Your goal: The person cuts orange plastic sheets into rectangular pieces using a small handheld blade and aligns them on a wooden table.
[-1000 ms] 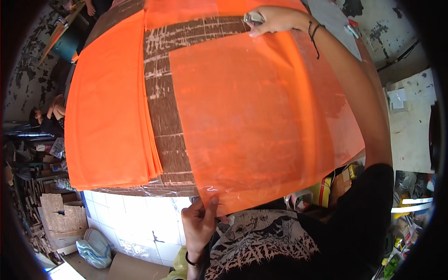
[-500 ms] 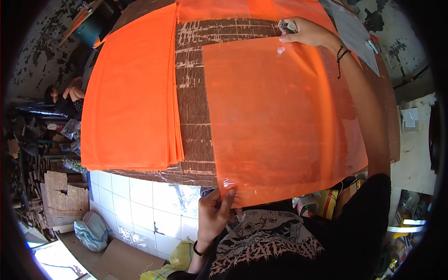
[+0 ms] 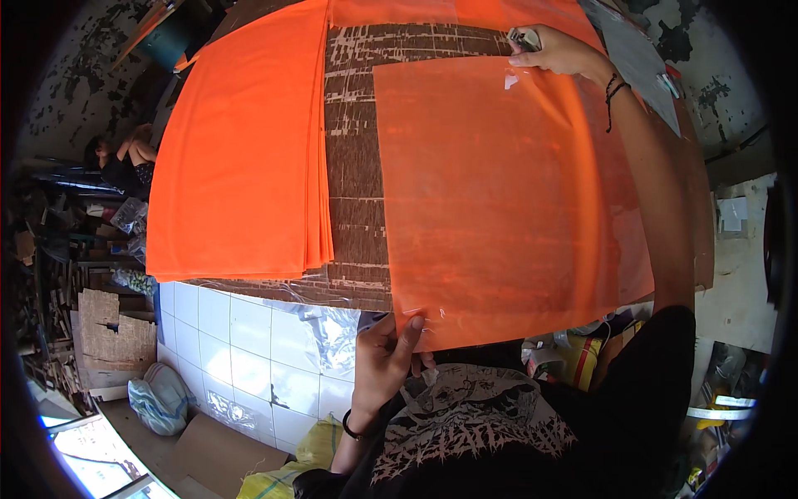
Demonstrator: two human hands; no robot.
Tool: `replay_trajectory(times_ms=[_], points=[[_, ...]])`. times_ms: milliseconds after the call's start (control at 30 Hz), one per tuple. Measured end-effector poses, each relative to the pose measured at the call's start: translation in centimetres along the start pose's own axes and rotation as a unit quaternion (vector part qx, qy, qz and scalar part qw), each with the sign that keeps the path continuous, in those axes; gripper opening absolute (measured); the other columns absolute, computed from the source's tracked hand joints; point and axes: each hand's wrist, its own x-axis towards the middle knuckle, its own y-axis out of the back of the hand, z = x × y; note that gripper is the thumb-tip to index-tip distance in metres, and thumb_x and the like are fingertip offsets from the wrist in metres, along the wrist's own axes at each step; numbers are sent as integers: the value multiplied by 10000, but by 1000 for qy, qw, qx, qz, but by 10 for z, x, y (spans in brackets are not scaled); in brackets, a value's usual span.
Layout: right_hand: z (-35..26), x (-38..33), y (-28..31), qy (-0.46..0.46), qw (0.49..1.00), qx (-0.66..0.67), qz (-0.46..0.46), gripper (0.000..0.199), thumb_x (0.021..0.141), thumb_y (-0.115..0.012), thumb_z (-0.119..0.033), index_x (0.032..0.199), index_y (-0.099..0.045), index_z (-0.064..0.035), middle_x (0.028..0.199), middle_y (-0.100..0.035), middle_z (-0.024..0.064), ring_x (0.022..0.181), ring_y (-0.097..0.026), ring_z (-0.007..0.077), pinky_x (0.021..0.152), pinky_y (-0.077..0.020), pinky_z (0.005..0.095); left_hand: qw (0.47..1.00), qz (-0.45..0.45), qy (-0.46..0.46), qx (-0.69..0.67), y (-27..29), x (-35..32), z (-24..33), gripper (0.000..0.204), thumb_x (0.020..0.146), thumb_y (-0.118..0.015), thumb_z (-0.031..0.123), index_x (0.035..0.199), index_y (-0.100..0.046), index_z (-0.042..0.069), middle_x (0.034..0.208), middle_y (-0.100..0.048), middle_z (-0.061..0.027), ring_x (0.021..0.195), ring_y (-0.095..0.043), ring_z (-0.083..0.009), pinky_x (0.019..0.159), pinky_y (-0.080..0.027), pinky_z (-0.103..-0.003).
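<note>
A thin, see-through orange sheet lies spread over the right part of a scratched brown work surface. My left hand pinches its near-left corner between thumb and fingers, just past the table's front edge. A small clear scrap hangs by those fingers. Up at the far edge, my right hand is closed, its thumb against the sheet. A small silver-and-dark object sticks out of that hand; its kind I cannot make out. Beside the sheet lies a stack of bright orange sheets, its right edges fanned.
More orange sheets lie along the far side. A grey sheet rests at the far right. Below the table are white floor tiles, a striped sack and cardboard. Another person sits at the far left beside piled scraps.
The view has shifted slightly, so the table sits a little higher and further right. Both hands keep their hold at the sheet's near corner and far edge.
</note>
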Motion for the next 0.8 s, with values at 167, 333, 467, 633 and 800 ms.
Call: replay_trajectory(times_ms=[167,333,467,633,800], points=[[-14,-4,-2,-29,999,17,-14,281,889,-654,-242,796,-407,-148,643,-413,-83,519,-333,23,391,-228,203,1000,7,3,-5,1,-2,0,267,973,-554,186,1061,-623,-56,629,-629,-59,511,-601,-90,419,-411,-200],[-41,-20,3,-81,996,16,-44,230,890,-661,-310,890,-517,-131,732,-502,-47,605,-428,59,512,-347,231,999,3,-5,-37,2,1,-5,275,962,-575,205,1030,-624,-57,666,-638,-67,514,-604,-92,416,-415,-199],[-46,-30,3,-42,997,51,46,225,931,-622,-285,858,-472,-134,768,-536,-30,646,-461,84,589,-405,260,999,1,7,-38,0,0,-4,327,914,-651,247,1028,-616,-58,759,-657,-73,564,-616,-99,445,-441,-200],[-85,-139,11,9,930,175,323,243,954,-593,-263,837,-455,-100,746,-518,-17,650,-512,64,638,-461,221,971,-145,-104,-160,12,20,-60,532,779,-792,310,1105,-582,-53,947,-652,-85,810,-625,-134,677,-514,-256],[-95,-309,-87,-84,814,373,437,592,915,-590,-464,1311,-472,-40,972,-575,-12,708,-515,41,623,-434,211,921,-188,-156,-304,-3,19,-117,775,724,-837,267,1320,-424,-7,1278,-511,-62,1154,-515,-190,1013,-396,-358]])
